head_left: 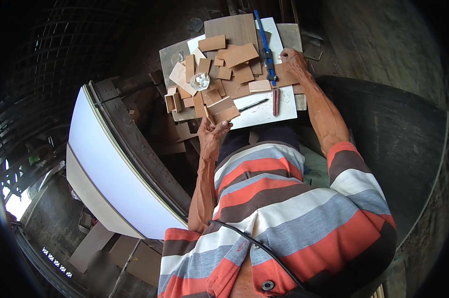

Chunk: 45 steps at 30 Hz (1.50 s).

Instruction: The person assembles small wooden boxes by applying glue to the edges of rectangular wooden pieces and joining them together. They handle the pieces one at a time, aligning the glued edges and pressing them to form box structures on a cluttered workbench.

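My left hand [212, 133], at the table's near edge, grips a small brown wooden piece [223, 111] between thumb and fingers. A narrow upright strip stands at its left end. To the right, my right hand [294, 60] is closed in a pinch over the table's right side. Whatever its fingertips hold is too small to make out. Beside that hand lies a long blue clamp-like tool [267, 57]. Loose brown wooden pieces [239, 53] are scattered between my hands, with a clear glass container [200, 81] among them.
A dark pencil-like stick [253, 105] and two reddish-brown sticks [276, 102] lie on a white board [287, 110]. A small open wooden assembly [173, 101] stands at the left. Large white panels [115, 164] lean beside my left arm; a dark curved panel [383, 134] is at my right.
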{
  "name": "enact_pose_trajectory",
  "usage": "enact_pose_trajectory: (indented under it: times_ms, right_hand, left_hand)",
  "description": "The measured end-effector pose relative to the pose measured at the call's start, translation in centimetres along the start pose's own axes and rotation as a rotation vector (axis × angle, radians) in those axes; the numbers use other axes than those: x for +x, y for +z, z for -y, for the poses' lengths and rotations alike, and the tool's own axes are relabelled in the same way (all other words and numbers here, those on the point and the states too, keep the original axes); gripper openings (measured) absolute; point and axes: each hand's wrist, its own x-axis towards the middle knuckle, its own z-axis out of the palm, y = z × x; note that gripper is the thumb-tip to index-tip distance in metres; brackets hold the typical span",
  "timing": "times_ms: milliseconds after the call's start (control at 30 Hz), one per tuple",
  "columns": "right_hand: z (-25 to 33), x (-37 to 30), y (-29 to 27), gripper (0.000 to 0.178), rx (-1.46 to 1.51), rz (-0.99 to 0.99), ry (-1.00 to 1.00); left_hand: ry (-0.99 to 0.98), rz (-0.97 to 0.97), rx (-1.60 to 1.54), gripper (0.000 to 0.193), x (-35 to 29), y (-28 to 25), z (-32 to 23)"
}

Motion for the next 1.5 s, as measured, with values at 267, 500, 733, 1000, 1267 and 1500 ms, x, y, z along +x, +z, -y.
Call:
enact_pose_trajectory:
  times_ms: [267, 500, 733, 1000, 1267, 1500]
  right_hand:
    - [0.1, -0.6, 0.5, 0.018, -0.015, -0.074, -0.081]
    - [1.0, -1.1, -0.2, 0.012, 0.022, -0.13, -0.004]
    - [2.4, -1.9, -1.0, 0.017, 0.062, -0.001, 0.087]
    - [4.0, -0.6, 0.4, 0.027, 0.043, -0.193, -0.036]
    - [10.6, 3.6, 1.7, 0.031, 0.018, -0.055, -0.081]
    - [9.0, 5.2, 3.1, 0.029, 0.17, -0.098, 0.131]
  left_hand:
    - [-0.01, -0.001, 0.01, 0.041, 0.1, -0.7, -0.2]
    - [-0.023, 0.002, 0.002, 0.04, 0.0, -1.2, -0.6]
    - [0.004, 0.018, 0.004, 0.034, 0.3, -1.8, -0.3]
    - [0.0, 0.02, -0.033, 0.044, 0.2, -3.0, -0.8]
    - [0.013, -0.002, -0.074, 0.048, -0.4, -4.9, -0.4]
    - [0.017, -0.028, -0.118, 0.051, -0.8, -6.5, 0.1]
